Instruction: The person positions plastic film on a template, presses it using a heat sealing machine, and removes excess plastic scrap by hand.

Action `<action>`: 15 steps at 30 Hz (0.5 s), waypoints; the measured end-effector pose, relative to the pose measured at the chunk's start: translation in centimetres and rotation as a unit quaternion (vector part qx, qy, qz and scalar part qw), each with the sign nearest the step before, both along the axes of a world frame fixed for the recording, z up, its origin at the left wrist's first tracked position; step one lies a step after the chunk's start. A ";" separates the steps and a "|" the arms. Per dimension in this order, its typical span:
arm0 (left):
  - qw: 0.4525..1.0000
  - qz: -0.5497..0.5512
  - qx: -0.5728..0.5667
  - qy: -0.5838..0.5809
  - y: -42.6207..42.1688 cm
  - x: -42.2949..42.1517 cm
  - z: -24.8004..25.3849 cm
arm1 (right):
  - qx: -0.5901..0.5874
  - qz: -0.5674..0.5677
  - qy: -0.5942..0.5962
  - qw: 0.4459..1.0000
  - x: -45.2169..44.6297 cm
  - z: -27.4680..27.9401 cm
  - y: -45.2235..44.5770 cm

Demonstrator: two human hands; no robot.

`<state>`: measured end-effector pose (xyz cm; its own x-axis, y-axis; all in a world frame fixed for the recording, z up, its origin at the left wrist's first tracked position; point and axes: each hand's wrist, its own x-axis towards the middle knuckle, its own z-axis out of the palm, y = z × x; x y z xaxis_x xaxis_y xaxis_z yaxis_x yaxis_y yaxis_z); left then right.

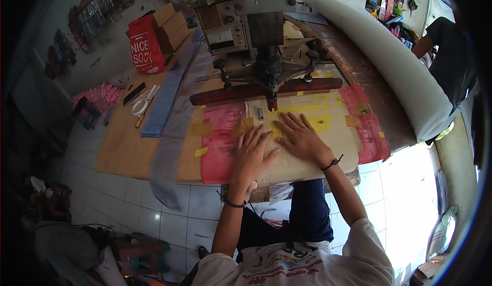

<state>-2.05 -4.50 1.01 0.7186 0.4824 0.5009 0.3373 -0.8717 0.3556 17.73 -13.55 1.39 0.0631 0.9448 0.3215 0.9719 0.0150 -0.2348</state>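
My left hand [251, 155] lies flat with fingers spread on the left part of a beige sheet [333, 155], partly over its red border. To its right, my right hand [303, 141] rests palm down, fingers stretched out. Neither hand holds anything. Yellow tape strips [322, 122] mark the sheet, and a small metal piece [261, 113] sits just beyond my left fingertips. Red plastic sheeting [220, 158] shows on the left, with more at the right. Above and beyond my fingers hangs a machine head [270, 71] with a long red bar [215, 97].
A blue plastic strip [171, 91], a tape roll [139, 107] and a red bag [146, 45] are on the table's left side. A large white foam roll [379, 55] runs along the right. One person [446, 55] stands at far right; another [72, 245] is at lower left.
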 end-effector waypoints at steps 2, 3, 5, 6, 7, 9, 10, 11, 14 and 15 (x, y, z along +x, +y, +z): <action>0.999 0.002 -0.007 0.034 -0.1 -0.2 -0.5 | -0.013 -0.010 -0.006 1.000 0.1 0.2 0.2; 0.999 0.002 -0.008 0.034 -0.2 -0.3 -0.5 | -0.024 -0.017 -0.005 1.000 -0.1 0.2 -0.1; 0.999 0.001 -0.009 0.037 -0.1 -0.4 -0.3 | -0.024 -0.023 -0.006 0.999 -0.4 0.1 -0.4; 0.999 0.001 -0.011 0.037 0.0 -0.3 -0.3 | -0.022 -0.023 -0.010 0.999 -0.2 0.3 -0.2; 0.999 0.002 -0.014 0.035 0.0 -0.3 -0.4 | -0.021 -0.024 -0.009 0.999 -0.2 0.2 -0.2; 0.999 0.006 -0.016 0.031 0.0 -0.4 -0.5 | -0.020 -0.023 -0.008 1.000 -0.3 0.1 -0.2; 0.999 0.003 -0.016 0.033 0.0 -0.4 -0.6 | -0.019 -0.022 -0.014 0.999 -0.2 0.0 -0.2; 0.999 -0.001 -0.018 0.034 -0.1 -0.5 -0.7 | -0.020 -0.021 -0.021 0.999 -0.2 0.0 -0.5; 0.999 -0.006 -0.027 0.044 0.4 -0.4 -0.5 | -0.025 -0.025 -0.021 0.999 -0.4 0.4 -0.3; 0.998 -0.006 -0.033 0.050 0.4 -0.5 -0.5 | -0.030 -0.027 -0.018 0.999 -0.5 0.6 -0.4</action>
<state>-2.51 -4.05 0.52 0.7690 0.5032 0.3942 0.3633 -0.8515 0.3782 17.25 -13.90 2.00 0.1043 0.9578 0.2679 0.9786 -0.0508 -0.1994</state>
